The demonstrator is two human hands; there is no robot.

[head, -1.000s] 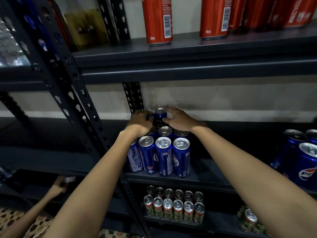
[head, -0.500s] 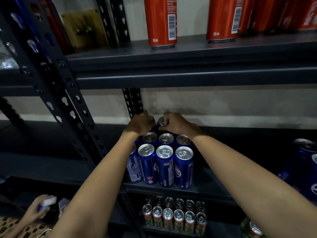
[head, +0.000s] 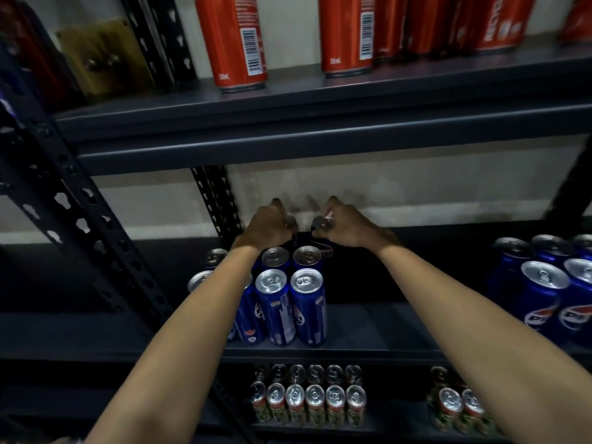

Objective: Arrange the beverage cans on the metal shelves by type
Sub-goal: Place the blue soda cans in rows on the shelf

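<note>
Both hands reach to the back of the middle shelf [head: 368, 328], behind the block of blue cans [head: 290, 302] that stands near its front edge. The left hand [head: 267, 229] is curled over the top of a can at the rear of that block; the hand hides most of the can, so only a bit of rim shows past the knuckles, and the grip looks closed round it. The right hand [head: 347, 227] pinches the rim of a rear blue can [head: 322, 238] just right of the block's back row, thumb and fingers bent round the lid, index finger pointing up toward the wall [head: 416, 190]. The block itself stands upright, silver lids up, packed side to side, with two more lids showing left of the left forearm. Farther right of the block, well apart on the same shelf, stands a second group of blue cans [head: 544, 293]. Above the block, the upper shelf [head: 320, 123] carries tall red cans [head: 347, 33]. Below the block, the lower shelf holds two rows of small green-and-red cans [head: 307, 402]. Left of the block rises a dark perforated steel upright [head: 73, 213]; the wall behind is pale and scuffed.
</note>
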